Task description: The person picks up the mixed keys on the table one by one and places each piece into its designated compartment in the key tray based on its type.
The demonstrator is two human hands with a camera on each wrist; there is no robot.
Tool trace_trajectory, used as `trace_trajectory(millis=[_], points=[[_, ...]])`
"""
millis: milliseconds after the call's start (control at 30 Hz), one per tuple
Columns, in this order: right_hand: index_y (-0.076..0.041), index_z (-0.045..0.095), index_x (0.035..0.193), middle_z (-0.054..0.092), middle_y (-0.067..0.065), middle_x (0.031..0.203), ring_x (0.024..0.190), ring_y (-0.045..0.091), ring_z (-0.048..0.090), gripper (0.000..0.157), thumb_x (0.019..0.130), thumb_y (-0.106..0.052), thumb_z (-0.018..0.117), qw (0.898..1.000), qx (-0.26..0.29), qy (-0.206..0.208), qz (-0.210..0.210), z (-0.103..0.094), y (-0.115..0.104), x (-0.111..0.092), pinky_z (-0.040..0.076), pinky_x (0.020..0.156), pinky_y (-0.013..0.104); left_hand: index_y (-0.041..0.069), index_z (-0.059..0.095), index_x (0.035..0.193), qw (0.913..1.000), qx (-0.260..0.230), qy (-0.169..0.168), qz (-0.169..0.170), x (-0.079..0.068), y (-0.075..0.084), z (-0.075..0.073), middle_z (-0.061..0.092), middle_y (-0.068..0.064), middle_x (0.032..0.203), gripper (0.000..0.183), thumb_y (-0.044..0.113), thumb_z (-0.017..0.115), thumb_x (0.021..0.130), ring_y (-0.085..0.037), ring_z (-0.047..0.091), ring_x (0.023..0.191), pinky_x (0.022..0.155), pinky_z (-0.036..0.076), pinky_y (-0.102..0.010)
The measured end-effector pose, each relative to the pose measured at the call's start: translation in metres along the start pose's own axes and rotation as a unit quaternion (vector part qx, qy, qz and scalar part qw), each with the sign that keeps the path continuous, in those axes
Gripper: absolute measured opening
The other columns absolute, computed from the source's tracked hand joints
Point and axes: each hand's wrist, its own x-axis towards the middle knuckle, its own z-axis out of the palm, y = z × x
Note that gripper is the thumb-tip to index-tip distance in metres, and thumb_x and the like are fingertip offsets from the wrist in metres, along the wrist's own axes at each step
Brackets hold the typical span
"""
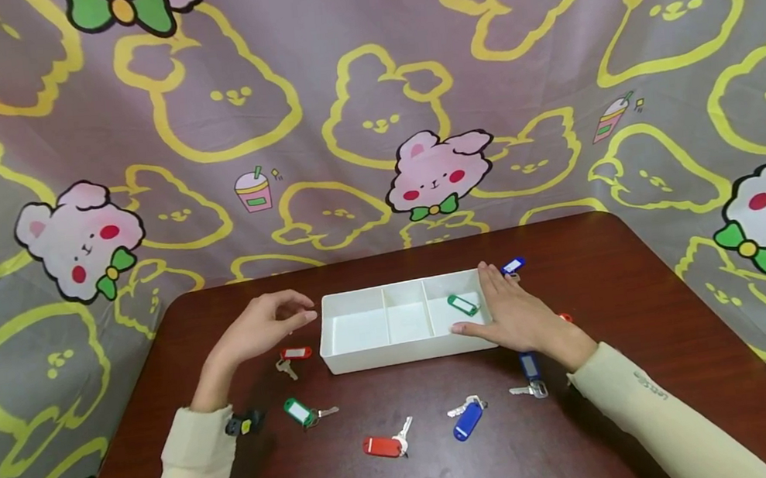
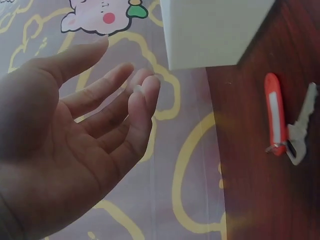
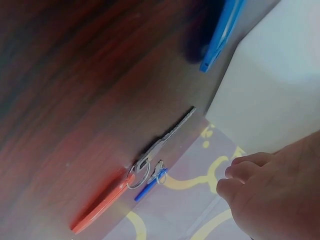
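A white three-compartment tray [image 1: 361,360] stands on the table. A green key tag [image 1: 462,305] lies in its right compartment; I cannot make out a key on it. My right hand [image 1: 513,315] rests against the tray's right end, fingers extended along that side and thumb reaching over the front rim. Just off the tray's left end is my left hand [image 1: 267,325], loosely bent and holding nothing; its palm and relaxed fingers show in the left wrist view. Near it lies a red key tag [image 2: 276,112] with a key [image 2: 300,127].
In front of the tray lie a green key tag [image 1: 299,411], a red key tag [image 1: 382,447] and blue key tags [image 1: 468,421], with keys. Past my right hand are another blue tag [image 1: 513,266] and a partly hidden red tag [image 3: 102,202]. A patterned curtain [image 1: 326,229] hangs behind the table.
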Motion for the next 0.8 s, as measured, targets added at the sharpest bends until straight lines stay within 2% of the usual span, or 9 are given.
trace_trajectory(millis=[333, 567, 667, 800], points=[[0.008, 0.011, 0.165, 0.012, 0.027, 0.175, 0.164, 0.044, 0.014, 0.127, 0.09, -0.085, 0.051, 1.0, 0.002, -0.003, 0.002, -0.001, 0.0, 0.001, 0.022, 0.131, 0.06, 0.004, 0.074, 0.119, 0.9995, 0.02, 0.016, -0.018, -0.011, -0.017, 0.015, 0.078, -0.005, 0.105, 0.029, 0.027, 0.072, 0.1, -0.018, 0.07, 0.096, 0.082, 0.054, -0.031], [0.008, 0.013, 0.165, 0.014, 0.028, 0.174, 0.163, 0.045, 0.016, 0.126, 0.089, -0.085, 0.052, 1.0, 0.003, 0.001, 0.0, -0.001, -0.001, 0.001, 0.022, 0.131, 0.06, 0.004, 0.075, 0.115, 0.9985, 0.028, 0.028, -0.039, -0.018, -0.035, 0.028, 0.078, -0.006, 0.102, 0.027, 0.025, 0.074, 0.099, -0.017, 0.069, 0.091, 0.078, 0.053, -0.03], [0.008, 0.012, 0.165, 0.014, 0.028, 0.174, 0.163, 0.045, 0.015, 0.127, 0.089, -0.085, 0.052, 1.0, 0.003, 0.001, 0.001, 0.0, -0.001, 0.001, 0.021, 0.131, 0.061, 0.003, 0.075, 0.115, 0.9982, 0.026, 0.037, -0.039, -0.021, -0.041, 0.033, 0.077, -0.01, 0.107, 0.027, 0.025, 0.075, 0.099, -0.021, 0.073, 0.095, 0.08, 0.058, -0.033], [0.008, 0.011, 0.165, 0.014, 0.028, 0.174, 0.163, 0.046, 0.015, 0.126, 0.09, -0.085, 0.052, 1.0, 0.001, 0.001, 0.002, 0.001, -0.001, 0.0, 0.021, 0.13, 0.062, -0.001, 0.071, 0.12, 0.9976, 0.015, 0.052, -0.044, -0.024, -0.047, 0.037, 0.073, -0.018, 0.118, 0.033, 0.023, 0.075, 0.099, -0.03, 0.075, 0.104, 0.089, 0.062, -0.044]])
